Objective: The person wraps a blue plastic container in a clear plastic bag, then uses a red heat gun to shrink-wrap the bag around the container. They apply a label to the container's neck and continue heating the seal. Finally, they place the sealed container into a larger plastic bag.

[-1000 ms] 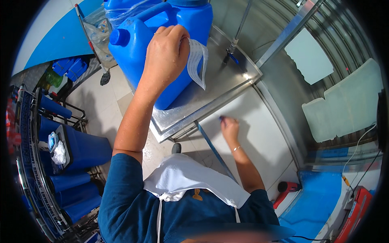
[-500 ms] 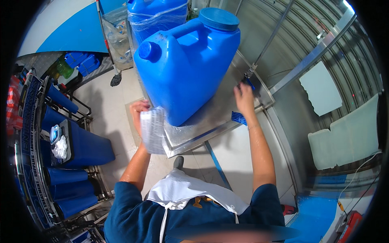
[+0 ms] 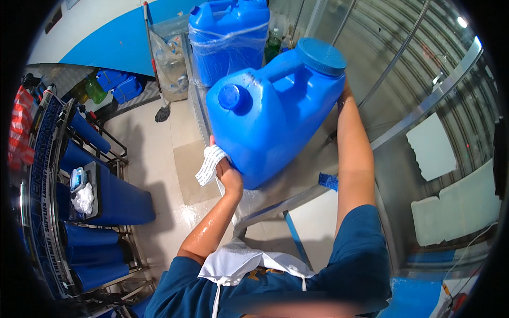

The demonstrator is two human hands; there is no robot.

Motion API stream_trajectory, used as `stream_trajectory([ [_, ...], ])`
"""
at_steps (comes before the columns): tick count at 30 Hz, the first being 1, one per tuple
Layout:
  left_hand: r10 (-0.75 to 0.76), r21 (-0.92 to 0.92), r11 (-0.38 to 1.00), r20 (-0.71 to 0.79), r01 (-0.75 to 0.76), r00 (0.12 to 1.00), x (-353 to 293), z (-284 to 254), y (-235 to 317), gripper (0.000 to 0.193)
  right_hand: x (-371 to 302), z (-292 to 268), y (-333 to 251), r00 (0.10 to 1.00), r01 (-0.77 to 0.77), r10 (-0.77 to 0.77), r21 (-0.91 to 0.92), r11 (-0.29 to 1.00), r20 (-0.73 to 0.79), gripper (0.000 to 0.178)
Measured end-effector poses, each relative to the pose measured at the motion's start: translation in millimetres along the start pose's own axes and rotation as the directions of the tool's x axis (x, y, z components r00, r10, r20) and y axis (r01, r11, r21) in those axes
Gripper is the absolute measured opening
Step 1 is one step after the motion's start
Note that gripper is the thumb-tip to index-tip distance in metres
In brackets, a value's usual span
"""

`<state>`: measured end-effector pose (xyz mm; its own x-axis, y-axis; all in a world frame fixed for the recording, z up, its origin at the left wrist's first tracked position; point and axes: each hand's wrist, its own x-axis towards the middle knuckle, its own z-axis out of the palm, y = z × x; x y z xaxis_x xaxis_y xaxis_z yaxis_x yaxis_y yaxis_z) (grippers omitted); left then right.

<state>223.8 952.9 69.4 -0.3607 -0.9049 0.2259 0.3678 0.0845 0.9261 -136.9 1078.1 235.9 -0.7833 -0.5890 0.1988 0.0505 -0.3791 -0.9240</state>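
Observation:
A big blue plastic jug (image 3: pixel 265 122) with a wide screw lid and a smaller cap stands on a wet metal-topped table (image 3: pixel 254 204). It leans a little to the right. My left hand (image 3: pixel 228 172) is at the jug's near left lower side, closed on a curled white printed label (image 3: pixel 212 164) that sticks out to the left. Up at the far right side of the jug, beneath the wide lid, my right hand (image 3: pixel 346 93) touches the wall; its fingers are mostly hidden behind the jug. A blue brush (image 3: pixel 328 181) lies at the table's right edge, beside my right forearm.
Behind stands a second blue jug (image 3: pixel 228 53) wrapped in clear film. A rack with blue containers (image 3: pixel 122 193) lines the left side. A long-handled brush (image 3: pixel 162 112) leans near a bag of bottles (image 3: pixel 172 69). Metal rods and a ribbed shutter (image 3: pixel 403 69) stand on the right.
My right hand has moved from the spray wand up to the jug's far side. The jug has tilted right. My left hand has turned inward against the jug, and the label is now curled.

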Motion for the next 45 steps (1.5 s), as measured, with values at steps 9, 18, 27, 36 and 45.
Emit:
stream_trajectory([
  [9, -0.468, -0.153, 0.854, 0.193, 0.498, 0.862, 125, -21, -28, 0.047, -166, 26, -33, 0.949, -0.022, 0.016, -0.016, 1.000, -0.315, 0.068],
  [18, -0.635, -0.024, 0.731, 0.341, 0.682, 0.693, 149, 11, -8, 0.043, -287, 66, -26, 0.855, 0.290, -0.417, -0.380, 0.878, -0.310, 0.060],
  [27, -0.633, -0.147, 0.638, 0.460, 0.756, 0.623, 71, -17, -15, 0.041, -374, 59, -61, 0.670, 0.577, -0.732, -0.535, 0.617, -0.123, 0.088],
  [36, -0.587, -0.203, 0.456, 0.663, 0.866, 0.464, -43, 5, -11, 0.040, -511, 1, -67, 0.605, 0.358, -0.718, -0.689, 0.631, -0.343, 0.103],
  [45, -0.456, 0.056, 0.826, 0.652, 0.561, 0.606, -201, 52, 49, 0.035, -592, -102, -117, 0.563, 0.293, -0.736, -0.742, 0.603, -0.376, 0.096],
])
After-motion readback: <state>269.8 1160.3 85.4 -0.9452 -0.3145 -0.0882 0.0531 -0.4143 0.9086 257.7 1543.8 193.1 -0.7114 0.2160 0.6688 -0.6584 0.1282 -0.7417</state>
